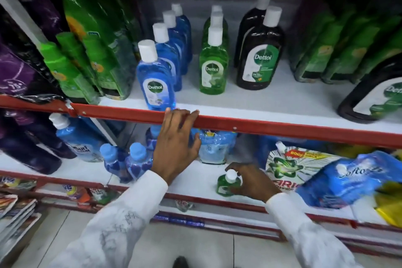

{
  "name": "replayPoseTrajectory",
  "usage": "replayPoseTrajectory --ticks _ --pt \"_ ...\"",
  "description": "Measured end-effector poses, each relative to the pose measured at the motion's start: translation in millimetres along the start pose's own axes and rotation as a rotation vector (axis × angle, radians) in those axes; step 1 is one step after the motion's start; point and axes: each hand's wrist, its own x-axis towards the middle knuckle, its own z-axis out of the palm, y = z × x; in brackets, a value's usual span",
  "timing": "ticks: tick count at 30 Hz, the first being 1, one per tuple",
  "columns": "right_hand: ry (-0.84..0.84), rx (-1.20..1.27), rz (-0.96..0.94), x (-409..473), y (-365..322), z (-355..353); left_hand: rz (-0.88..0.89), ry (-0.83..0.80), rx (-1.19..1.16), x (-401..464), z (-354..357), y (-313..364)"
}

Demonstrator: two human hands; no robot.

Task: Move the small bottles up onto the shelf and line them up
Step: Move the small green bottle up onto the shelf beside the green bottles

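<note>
Right hand (250,180) hides the small green bottle's (226,183) label; pouch (348,178) blurred

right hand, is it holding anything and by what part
The right hand grips the small green bottle on the lower shelf, fingers around its white cap and shoulder. The left hand holds nothing; its fingertips rest on the red shelf edge.

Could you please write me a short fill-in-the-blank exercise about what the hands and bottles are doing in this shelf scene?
1. The right hand grips a small ____ bottle on the lower shelf.
2. The left hand rests its fingertips on the ____ shelf edge.
3. The blue Dettol row stands ____ of the green Dettol row.
4. Every Dettol bottle's cap is ____.

Missing words: green; red; left; white
</note>
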Motion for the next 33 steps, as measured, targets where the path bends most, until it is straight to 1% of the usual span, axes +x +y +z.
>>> replayPoseTrajectory --ticks 5,8,11,16,18,20,22,29,33 --pt "0.073 0.046 0.035 6.9 6.2 11.9 -0.033 -0.036 -0.022 2.5 -7.7 1.3" --pt "0.125 0.081 0.037 -2.8 -8.4 -6.3 -0.057 -0.021 -0.041 6.5 -14.3 4.4" --pt "0.235 0.147 -0.01 -20.9 -40.2 -49.4 -0.079 -0.021 -0.079 10.3 -18.7 7.3" --pt "0.5 0.249 -0.212 -51.5 -116.8 -144.4 -0.104 -0.015 -0.092 11.6 -19.3 5.5" --pt "0.618 0.26 -0.273 -51.6 -140.1 -175.1 -0.106 0.003 -0.116 12.8 -16.5 4.6" --pt "0.707 0.233 -0.286 -42.2 -158.3 -197.1 -0.105 0.014 -0.137 13.6 -14.8 4.2" --pt "0.717 0.207 -0.265 -22.8 -167.8 -209.1 -0.113 0.012 -0.149 13.4 -14.9 4.1" --pt "0.583 0.068 -0.2 34.6 -170.1 -206.4 -0.13 -0.003 -0.19 8.0 -13.4 3.5" --pt "0.541 0.09 -0.152 42.6 -165.6 -203.4 -0.123 -0.023 -0.19 7.2 -16.7 7.3"
